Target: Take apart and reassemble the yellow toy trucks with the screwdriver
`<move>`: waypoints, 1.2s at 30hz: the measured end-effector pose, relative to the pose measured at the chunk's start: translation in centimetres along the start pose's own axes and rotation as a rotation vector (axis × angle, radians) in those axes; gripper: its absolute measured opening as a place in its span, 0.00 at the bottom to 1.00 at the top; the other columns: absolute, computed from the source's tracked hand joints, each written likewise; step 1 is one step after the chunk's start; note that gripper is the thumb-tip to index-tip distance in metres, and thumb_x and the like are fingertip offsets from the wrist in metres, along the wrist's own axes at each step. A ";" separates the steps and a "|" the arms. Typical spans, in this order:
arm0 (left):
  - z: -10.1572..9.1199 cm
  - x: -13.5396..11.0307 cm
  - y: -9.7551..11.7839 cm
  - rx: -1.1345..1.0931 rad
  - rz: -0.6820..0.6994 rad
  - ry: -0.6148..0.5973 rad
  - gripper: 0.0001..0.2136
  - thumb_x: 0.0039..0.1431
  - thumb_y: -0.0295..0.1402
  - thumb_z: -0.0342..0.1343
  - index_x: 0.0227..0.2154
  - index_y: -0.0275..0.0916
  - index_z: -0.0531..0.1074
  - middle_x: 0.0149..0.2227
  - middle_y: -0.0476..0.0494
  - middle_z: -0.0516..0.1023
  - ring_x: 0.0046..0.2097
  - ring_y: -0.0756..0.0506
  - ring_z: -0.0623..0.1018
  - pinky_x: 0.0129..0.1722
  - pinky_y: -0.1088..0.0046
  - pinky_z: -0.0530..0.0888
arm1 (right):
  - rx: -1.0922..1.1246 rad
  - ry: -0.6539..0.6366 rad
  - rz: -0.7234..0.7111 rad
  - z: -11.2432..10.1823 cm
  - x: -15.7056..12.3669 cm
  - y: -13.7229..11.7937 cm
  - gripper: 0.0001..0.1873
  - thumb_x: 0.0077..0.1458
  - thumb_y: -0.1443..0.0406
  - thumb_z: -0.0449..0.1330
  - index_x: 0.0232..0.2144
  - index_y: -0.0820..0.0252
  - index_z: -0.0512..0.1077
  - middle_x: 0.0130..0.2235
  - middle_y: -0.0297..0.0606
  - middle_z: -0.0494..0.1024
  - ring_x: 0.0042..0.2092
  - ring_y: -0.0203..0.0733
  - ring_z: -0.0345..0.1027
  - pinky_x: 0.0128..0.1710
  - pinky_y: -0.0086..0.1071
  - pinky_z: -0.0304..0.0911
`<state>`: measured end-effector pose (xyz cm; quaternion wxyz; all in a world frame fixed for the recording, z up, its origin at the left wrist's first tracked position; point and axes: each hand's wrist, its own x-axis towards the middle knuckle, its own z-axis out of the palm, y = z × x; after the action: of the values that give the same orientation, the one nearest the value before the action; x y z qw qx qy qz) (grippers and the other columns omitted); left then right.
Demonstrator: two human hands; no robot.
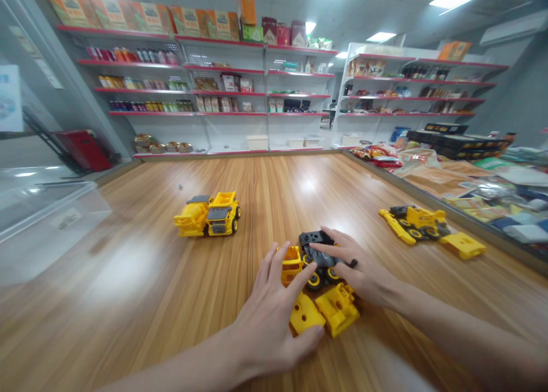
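A partly taken-apart yellow and black toy truck (314, 261) lies on the wooden table (171, 278) right in front of me. My left hand (274, 318) reaches over it with fingers spread, its thumb resting on a loose yellow part (305, 319). A second loose yellow part (338, 309) lies beside it. My right hand (355, 269) lies on the truck's black chassis, fingers stretched forward and touching it. A black ring sits on one right finger.
An assembled yellow toy truck (209, 214) stands at mid-left. Another toy truck in pieces (417, 223) with a loose yellow part (463, 245) lies at the right. A clear plastic box (43, 221) is at the left edge. Shop shelves (222, 95) stand behind, packaged goods (462, 175) at the right.
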<state>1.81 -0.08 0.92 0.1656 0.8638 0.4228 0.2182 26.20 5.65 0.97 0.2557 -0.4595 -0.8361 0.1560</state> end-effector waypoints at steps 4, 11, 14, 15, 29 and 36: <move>1.5 0.4 0.8 -0.022 -0.053 0.066 0.45 0.46 0.54 0.62 0.66 0.50 0.52 0.69 0.35 0.31 0.68 0.21 0.36 0.60 0.33 0.48 | -0.078 0.027 -0.013 0.5 0.1 -0.3 0.28 0.52 0.71 0.53 0.56 0.52 0.72 0.67 0.43 0.56 0.66 0.56 0.49 0.63 0.58 0.48; 3.3 1.3 1.7 -0.020 -0.112 0.207 0.45 0.43 0.53 0.64 0.64 0.48 0.55 0.68 0.32 0.40 0.66 0.18 0.41 0.58 0.28 0.48 | -0.120 0.116 -0.028 0.7 0.2 -0.4 0.27 0.51 0.71 0.55 0.54 0.55 0.73 0.65 0.44 0.60 0.64 0.56 0.54 0.62 0.54 0.52; 3.3 1.6 1.6 0.009 -0.105 0.228 0.42 0.45 0.53 0.63 0.64 0.48 0.57 0.68 0.33 0.41 0.67 0.20 0.43 0.59 0.32 0.51 | -0.133 0.141 -0.038 1.1 0.3 0.0 0.27 0.51 0.71 0.55 0.53 0.54 0.74 0.65 0.44 0.61 0.63 0.56 0.55 0.61 0.54 0.54; 3.3 1.8 1.5 0.023 -0.104 0.235 0.42 0.44 0.52 0.63 0.63 0.48 0.58 0.68 0.33 0.41 0.67 0.21 0.44 0.60 0.34 0.53 | -0.136 0.150 -0.038 1.2 0.4 0.2 0.27 0.50 0.71 0.55 0.53 0.54 0.74 0.65 0.43 0.61 0.62 0.56 0.55 0.61 0.54 0.54; 5.8 10.0 0.9 0.011 -0.013 0.315 0.39 0.42 0.53 0.64 0.57 0.41 0.66 0.65 0.30 0.48 0.66 0.23 0.48 0.62 0.42 0.56 | -0.106 0.164 -0.007 -1.9 2.9 8.0 0.25 0.51 0.71 0.54 0.51 0.53 0.76 0.63 0.40 0.64 0.62 0.55 0.58 0.62 0.52 0.53; 6.7 15.5 -0.2 -0.002 0.030 0.325 0.36 0.42 0.55 0.63 0.53 0.41 0.70 0.64 0.33 0.53 0.66 0.26 0.48 0.63 0.43 0.54 | -0.015 0.157 0.018 -3.8 6.1 11.9 0.13 0.60 0.64 0.60 0.47 0.58 0.75 0.61 0.43 0.67 0.61 0.51 0.60 0.62 0.53 0.51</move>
<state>13.62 11.82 -1.17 0.0927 0.8232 0.4308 0.3580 33.87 17.20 -0.07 0.3155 -0.4796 -0.8106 0.1154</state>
